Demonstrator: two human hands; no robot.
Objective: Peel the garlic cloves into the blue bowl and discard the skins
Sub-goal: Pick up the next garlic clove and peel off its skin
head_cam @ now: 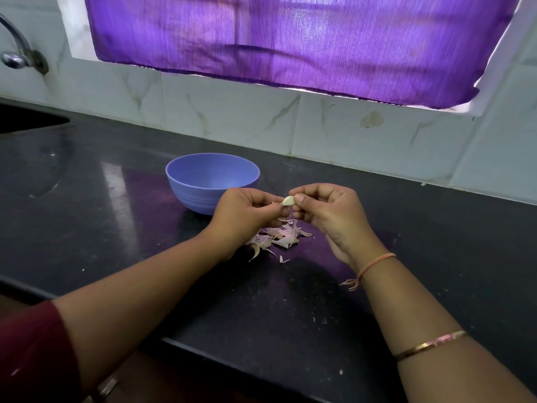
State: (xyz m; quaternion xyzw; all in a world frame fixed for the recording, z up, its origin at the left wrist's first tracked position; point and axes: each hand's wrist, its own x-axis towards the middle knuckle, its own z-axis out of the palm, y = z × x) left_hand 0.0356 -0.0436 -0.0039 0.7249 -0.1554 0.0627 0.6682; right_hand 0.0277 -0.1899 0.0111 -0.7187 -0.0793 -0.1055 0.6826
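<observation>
Pinching a pale garlic clove (288,201) from both sides at mid-frame, the left hand (244,212) and right hand (328,210) hold it above a heap of pinkish skins (276,237) on the dark desk (290,301). Just up-left of the hands stands the blue bowl (212,181).

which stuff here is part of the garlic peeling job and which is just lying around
In the job: garlic clove, pinched by left hand and right hand; blue bowl; pile of skins on the counter.
Just there: tap; sink; purple curtain.
</observation>
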